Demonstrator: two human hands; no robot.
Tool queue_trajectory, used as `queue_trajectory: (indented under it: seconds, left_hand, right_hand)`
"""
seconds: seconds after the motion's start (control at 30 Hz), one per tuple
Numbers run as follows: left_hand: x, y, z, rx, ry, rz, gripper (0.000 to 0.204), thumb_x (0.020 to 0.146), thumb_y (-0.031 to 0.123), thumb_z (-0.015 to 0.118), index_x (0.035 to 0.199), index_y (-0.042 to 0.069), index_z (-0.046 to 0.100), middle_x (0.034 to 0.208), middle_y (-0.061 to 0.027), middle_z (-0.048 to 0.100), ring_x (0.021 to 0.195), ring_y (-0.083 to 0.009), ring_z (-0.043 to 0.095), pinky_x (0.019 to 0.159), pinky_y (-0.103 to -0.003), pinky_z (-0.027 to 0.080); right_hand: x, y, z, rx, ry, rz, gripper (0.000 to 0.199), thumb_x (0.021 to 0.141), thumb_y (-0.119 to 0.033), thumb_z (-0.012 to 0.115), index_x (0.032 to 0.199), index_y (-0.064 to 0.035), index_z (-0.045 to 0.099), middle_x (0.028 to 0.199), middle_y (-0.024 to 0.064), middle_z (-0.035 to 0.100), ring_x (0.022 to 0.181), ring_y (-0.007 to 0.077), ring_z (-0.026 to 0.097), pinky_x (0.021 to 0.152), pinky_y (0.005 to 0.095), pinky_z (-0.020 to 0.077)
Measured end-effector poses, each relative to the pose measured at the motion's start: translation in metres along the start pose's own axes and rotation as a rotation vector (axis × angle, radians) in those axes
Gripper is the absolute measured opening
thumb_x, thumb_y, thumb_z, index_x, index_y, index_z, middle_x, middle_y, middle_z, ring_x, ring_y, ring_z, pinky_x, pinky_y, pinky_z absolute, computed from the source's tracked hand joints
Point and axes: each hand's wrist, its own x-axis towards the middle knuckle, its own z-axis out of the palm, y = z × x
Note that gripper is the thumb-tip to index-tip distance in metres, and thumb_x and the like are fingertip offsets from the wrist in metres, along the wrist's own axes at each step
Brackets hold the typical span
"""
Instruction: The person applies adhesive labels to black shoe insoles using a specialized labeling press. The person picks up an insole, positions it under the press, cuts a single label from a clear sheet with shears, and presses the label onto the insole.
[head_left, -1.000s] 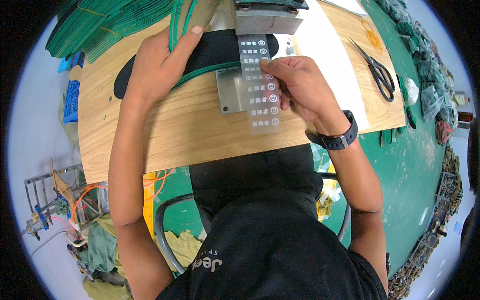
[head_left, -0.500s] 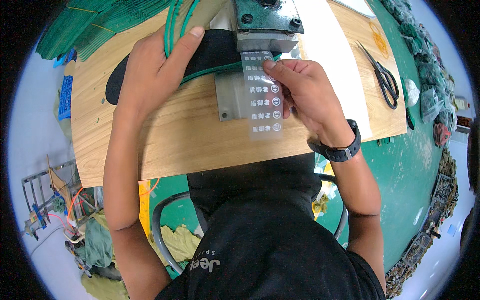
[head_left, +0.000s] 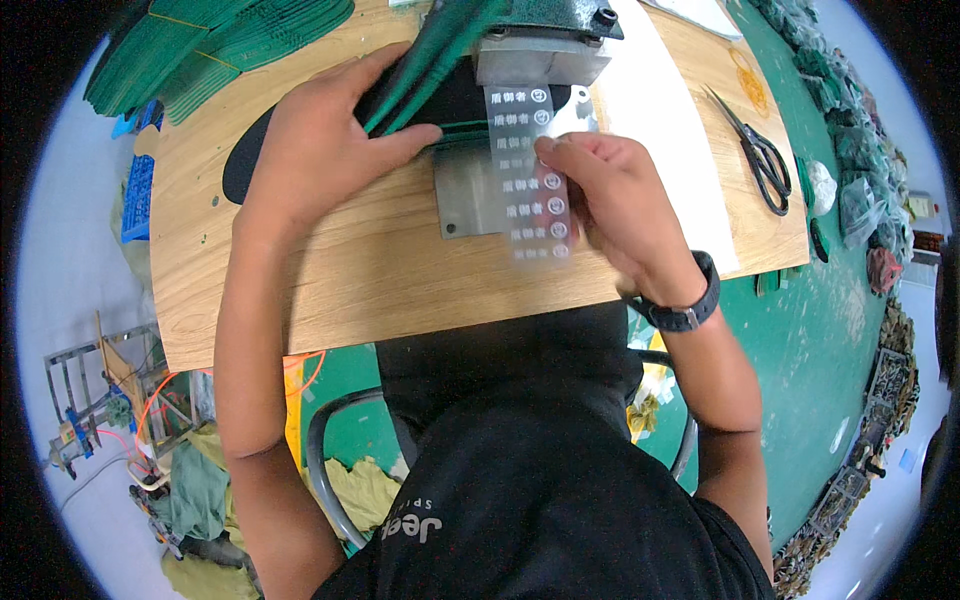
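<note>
My left hand (head_left: 310, 150) curls round a bent, dark green layered piece (head_left: 430, 70), which rises between thumb and forefinger; the fingers' far side is hidden. Beneath that hand a flat black piece with a rounded end (head_left: 248, 150) reaches toward the press. Between thumb and fingertips, my right hand (head_left: 615, 185) pinches a clear strip (head_left: 530, 210) with rows of white printed marks. The strip's upper end meets the underside of the press's metal block (head_left: 540, 65), and its lower end hangs, blurred, over a small metal plate (head_left: 465, 190).
Black-handled scissors (head_left: 768, 170) lie on the right of the wooden table (head_left: 350, 290), near yellow rubber bands (head_left: 752, 88). Beside the press is a white sheet (head_left: 690, 140). Bundled green pieces (head_left: 150, 55) are stacked at far left, above a blue basket (head_left: 137, 195).
The bent piece in my left hand has turned from its beige face to dark green, leaning right. My left thumb has swung down and right. The clear strip has shifted slightly up.
</note>
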Motion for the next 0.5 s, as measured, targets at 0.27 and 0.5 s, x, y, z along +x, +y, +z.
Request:
queue_trajectory:
  seconds: [0.27, 0.5]
  left_hand:
    - [0.002, -0.002, -0.009, -0.38, 0.09, -0.241, 0.021, 0.079, 0.02, 0.058, 0.084, 0.0, 0.063, 0.062, -0.0029, 0.052, 0.06, -0.0099, 0.045, 0.057, -0.028, 0.042]
    - [0.0, -0.02, -0.006, -0.572, 0.243, -0.287, 0.021, 0.081, 0.02, 0.058, 0.084, 0.0, 0.064, 0.065, 0.0019, 0.054, 0.062, -0.0071, 0.045, 0.059, -0.025, 0.041]
  right_hand:
    - [-0.032, 0.012, -0.009, 0.108, 0.115, 0.056, 0.024, 0.09, -0.016, 0.056, 0.074, 0.0005, 0.062, 0.061, 0.0048, 0.061, 0.044, 0.0078, 0.049, 0.041, 0.0202, 0.038]
    - [0.004, -0.004, -0.002, 0.07, -0.006, 0.046, 0.028, 0.091, -0.017, 0.054, 0.071, 0.002, 0.059, 0.059, 0.0078, 0.059, 0.044, 0.0117, 0.053, 0.04, 0.0227, 0.0434]
